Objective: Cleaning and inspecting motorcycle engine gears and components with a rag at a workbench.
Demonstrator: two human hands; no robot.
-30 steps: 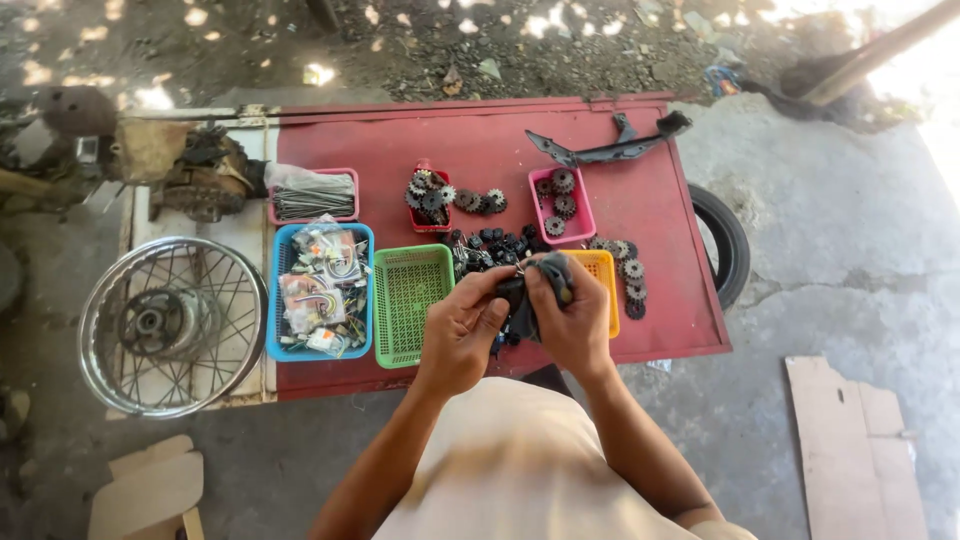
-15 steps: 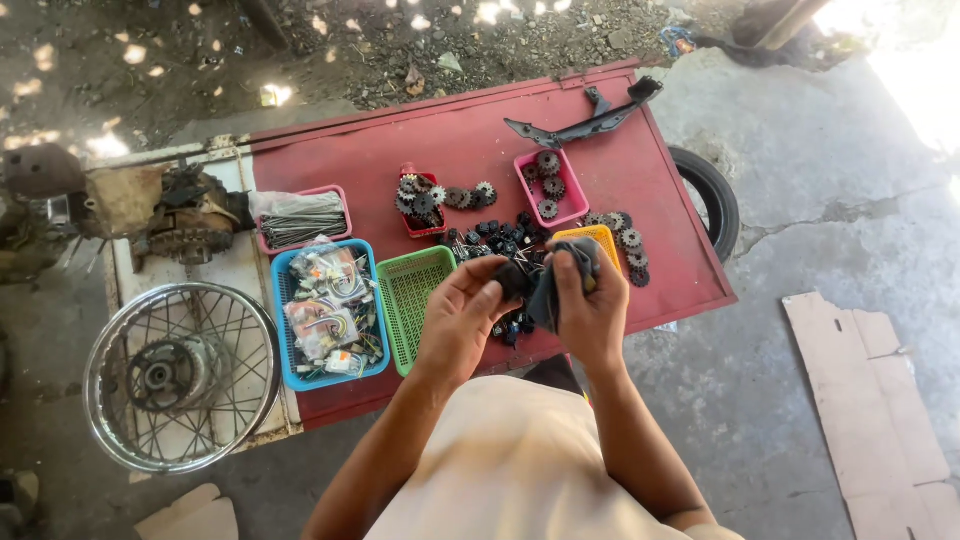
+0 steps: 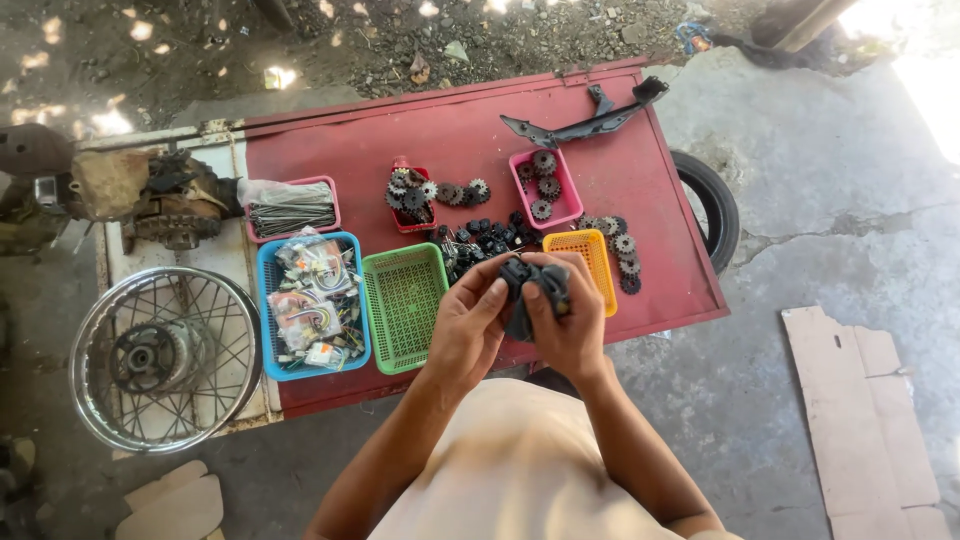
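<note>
small black part (image 3: 530, 290), held above table

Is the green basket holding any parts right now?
No, the green basket shows only its bare mesh floor beside the left hand.

Both hands, left hand (image 3: 468, 325) and right hand (image 3: 568, 325), grip a small black plastic part (image 3: 530, 285) above the red metal surface (image 3: 470, 130), between an empty green plastic basket (image 3: 405, 305) and an orange one (image 3: 588, 262)

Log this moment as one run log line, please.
left hand: grips small black plastic part | right hand: grips same part | below: green plastic basket, red metal table
</note>
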